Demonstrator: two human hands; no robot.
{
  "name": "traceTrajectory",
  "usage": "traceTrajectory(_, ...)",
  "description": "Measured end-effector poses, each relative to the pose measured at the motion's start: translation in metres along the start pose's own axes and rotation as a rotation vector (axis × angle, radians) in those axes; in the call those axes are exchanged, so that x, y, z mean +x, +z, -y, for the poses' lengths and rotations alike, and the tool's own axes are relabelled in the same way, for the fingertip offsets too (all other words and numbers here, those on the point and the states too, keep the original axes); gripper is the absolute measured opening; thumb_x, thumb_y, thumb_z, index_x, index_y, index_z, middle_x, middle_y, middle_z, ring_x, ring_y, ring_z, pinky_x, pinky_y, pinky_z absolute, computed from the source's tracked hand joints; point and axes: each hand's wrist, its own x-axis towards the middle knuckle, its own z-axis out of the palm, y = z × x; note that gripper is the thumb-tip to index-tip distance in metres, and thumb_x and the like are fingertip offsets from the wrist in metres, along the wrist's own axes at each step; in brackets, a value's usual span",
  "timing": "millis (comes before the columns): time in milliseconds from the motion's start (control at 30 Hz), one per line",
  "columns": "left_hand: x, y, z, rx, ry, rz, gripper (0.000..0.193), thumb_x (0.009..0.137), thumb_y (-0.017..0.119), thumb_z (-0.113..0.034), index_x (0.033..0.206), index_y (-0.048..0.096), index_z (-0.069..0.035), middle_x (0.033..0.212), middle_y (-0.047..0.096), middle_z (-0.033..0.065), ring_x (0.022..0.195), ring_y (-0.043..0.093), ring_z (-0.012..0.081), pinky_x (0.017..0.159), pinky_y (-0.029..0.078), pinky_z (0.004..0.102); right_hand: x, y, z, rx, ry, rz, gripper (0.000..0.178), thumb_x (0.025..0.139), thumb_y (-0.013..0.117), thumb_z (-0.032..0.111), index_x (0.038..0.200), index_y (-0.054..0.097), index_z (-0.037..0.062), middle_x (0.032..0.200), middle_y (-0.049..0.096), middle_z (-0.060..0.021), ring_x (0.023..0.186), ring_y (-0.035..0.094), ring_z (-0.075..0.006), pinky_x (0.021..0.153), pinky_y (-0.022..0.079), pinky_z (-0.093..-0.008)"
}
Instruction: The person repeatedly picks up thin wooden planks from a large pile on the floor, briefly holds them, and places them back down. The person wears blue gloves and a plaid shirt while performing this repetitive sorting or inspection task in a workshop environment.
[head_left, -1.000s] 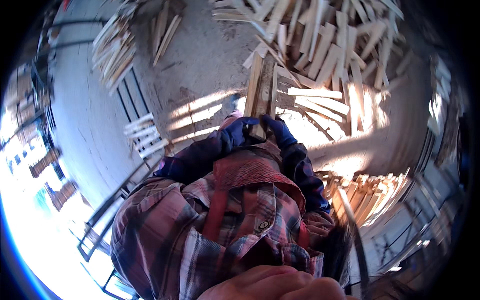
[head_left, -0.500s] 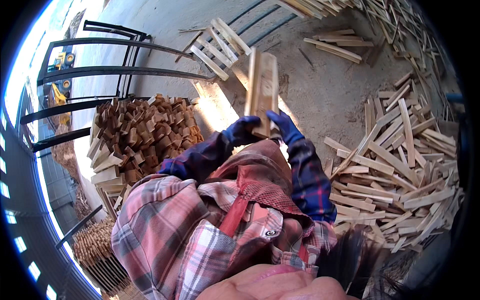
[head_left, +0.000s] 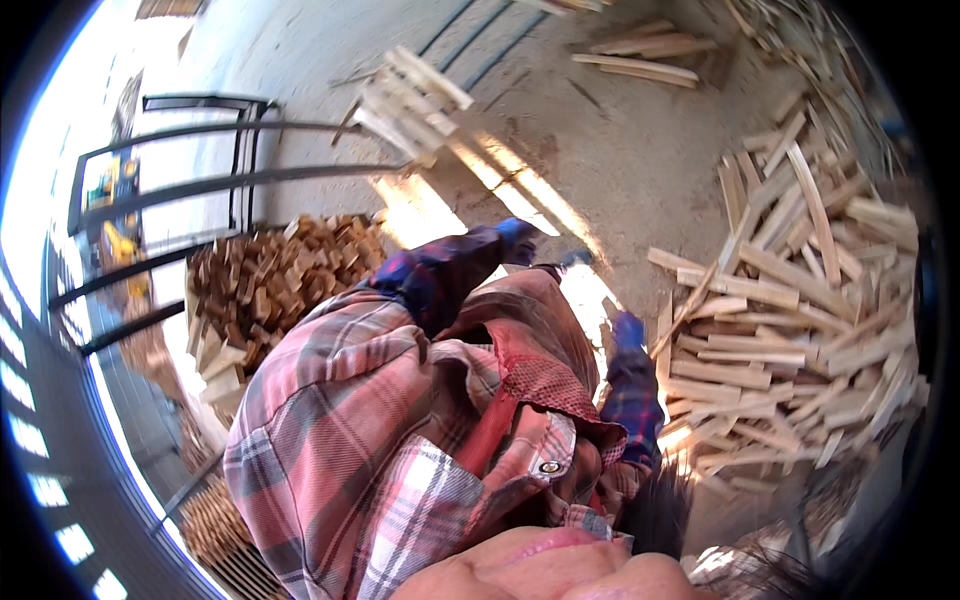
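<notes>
My left hand (head_left: 517, 240), in a blue glove, reaches forward past the front of my body, near a strip of sunlight on the floor. My right hand (head_left: 627, 332), also gloved in blue, hangs lower at my right side, close to the near edge of a large heap of loose wood slats (head_left: 760, 375). Motion smears the fingers of both hands, and no piece of wood shows in either. Farther off, several pale slats (head_left: 410, 105) lie side by side, blurred, at the end of a dark metal frame.
A dense stack of short wood pieces (head_left: 280, 285) stands to my left, beside the dark metal frame (head_left: 250, 178). A few boards (head_left: 650, 45) lie on the concrete floor (head_left: 620, 150) far ahead. Another stack (head_left: 225, 525) is at the lower left. Yellow machinery (head_left: 120, 245) stands outside.
The wood pieces held upright between both hands are no longer in them. My hands have parted, the right one coming down and back to the right. The whole view has shifted.
</notes>
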Motion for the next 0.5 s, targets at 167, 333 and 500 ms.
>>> traceTrajectory(167,-0.001,0.012,-0.016,0.524,0.174,0.266,0.032,0.089,0.057,-0.029,0.111,0.055,-0.005,0.104,0.061,0.0131,0.089,0.06,0.0264,0.078,0.05,0.0416,-0.183,0.011,-0.149,0.595,-0.012,-0.628,0.027,0.086,0.054,0.037,0.078,0.059,0.0116,0.064,0.055,0.0,0.049,0.046,-0.0121,0.043,0.035,-0.0272)
traceTrajectory(333,0.024,0.097,0.01,0.992,0.227,0.237,0.045,0.089,0.057,-0.034,0.124,0.05,-0.005,0.118,0.059,0.0148,0.107,0.057,0.0296,0.091,0.045,0.0441,-0.253,0.056,-0.351,0.933,0.468,-0.834,0.025,0.086,0.056,0.033,0.073,0.058,0.012,0.061,0.057,-0.0024,0.044,0.046,-0.0163,0.042,0.038,-0.0301)
traceTrajectory(500,0.133,0.098,0.104,1.356,-0.006,-0.092,0.03,0.086,0.06,-0.032,0.102,0.059,-0.007,0.085,0.062,0.0093,0.072,0.061,0.0236,0.058,0.051,0.0383,-0.261,0.246,-0.489,1.612,0.774,-0.567,0.026,0.086,0.051,0.034,0.086,0.063,0.0103,0.078,0.063,-0.0109,0.066,0.058,-0.0248,0.056,0.046,-0.0379)
